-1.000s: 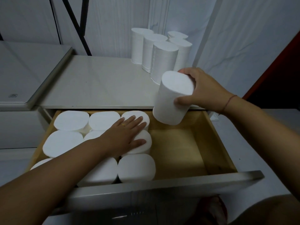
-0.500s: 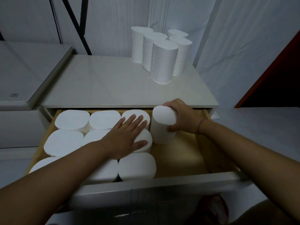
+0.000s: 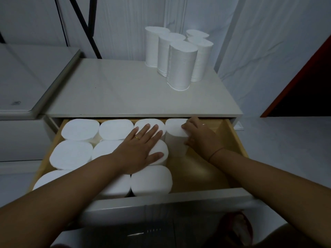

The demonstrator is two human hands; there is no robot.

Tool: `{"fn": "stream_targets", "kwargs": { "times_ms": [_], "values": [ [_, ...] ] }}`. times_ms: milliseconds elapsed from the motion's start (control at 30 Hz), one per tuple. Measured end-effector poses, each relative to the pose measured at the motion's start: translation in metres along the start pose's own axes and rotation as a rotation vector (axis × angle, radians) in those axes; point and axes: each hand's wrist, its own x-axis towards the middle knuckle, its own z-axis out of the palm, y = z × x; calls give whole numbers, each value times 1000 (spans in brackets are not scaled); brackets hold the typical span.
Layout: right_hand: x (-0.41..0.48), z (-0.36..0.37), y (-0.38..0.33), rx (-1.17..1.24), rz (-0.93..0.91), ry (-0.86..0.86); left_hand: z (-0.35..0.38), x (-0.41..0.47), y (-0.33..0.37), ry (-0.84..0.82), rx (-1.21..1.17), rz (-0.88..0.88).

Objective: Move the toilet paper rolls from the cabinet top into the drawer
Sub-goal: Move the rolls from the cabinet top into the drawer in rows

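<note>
1. The held roll [image 3: 174, 129] is being gripped by the right hand [image 3: 198, 135]. The fingers are curling over its top edge and the thumb is lying against its side wall. The roll is standing upright in the back row of the drawer [image 3: 238, 140], touching the packed rolls [image 3: 80, 129] at its 9 o'clock.

2. The left hand [image 3: 141, 147] is being laid flat, with the fingers straight and spread. It is pressing down on the tops of two packed rolls and is holding nothing.

3. Bare drawer floor is being left at 6 o'clock and 3 o'clock of the held roll, so room for more rolls is judged to remain.

4. Five standing rolls [image 3: 180, 67] are being kept on the cabinet top [image 3: 125, 93] in a tight cluster toward its far right. All are upright, with the long axis vertical.

5. The relation that matters for the coming move is being read as follows. The cluster is lying at about 12 o'clock from the right hand and about 1 o'clock from the left hand. The right hand is the nearer of the two, and the foremost roll of the cluster is the closest to it.

6. A release of the held roll is being judged as the step in hand. After it, a reach up and over the drawer's back edge would be needed, with the foremost roll taken round its upright side wall.
</note>
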Motion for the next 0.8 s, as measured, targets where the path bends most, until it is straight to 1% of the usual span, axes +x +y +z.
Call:
{"fn": "stream_targets", "kwargs": {
  "times_ms": [133, 200, 267, 333, 400, 500, 600, 733, 800],
  "values": [
    [10, -8, -5, -264, -74, -26, -2, 5, 4, 26, -11, 1],
    [23, -21, -8, -287, -91, 22, -2, 12, 9, 41, -16, 24],
    [41, -37, -11, -161, -48, 164, 0, 20, 13, 73, -16, 47],
    [65, -55, -10, 15, 43, 340, 3, 25, 16, 109, -20, 51],
    [93, -71, -7, 127, 132, 433, 7, 27, 15, 130, -25, 53],
    [139, -89, -1, 209, 239, 414, 9, 25, 13, 137, -14, 50],
    [174, -97, 3, 220, 296, 352, 10, 24, 13, 146, -31, 45],
    [202, -92, 4, 316, 371, 309, 9, 22, 16, 158, -47, 38],
    [209, -88, 4, 337, 406, 321, 9, 21, 16, 164, -55, 36]
  ]
}}
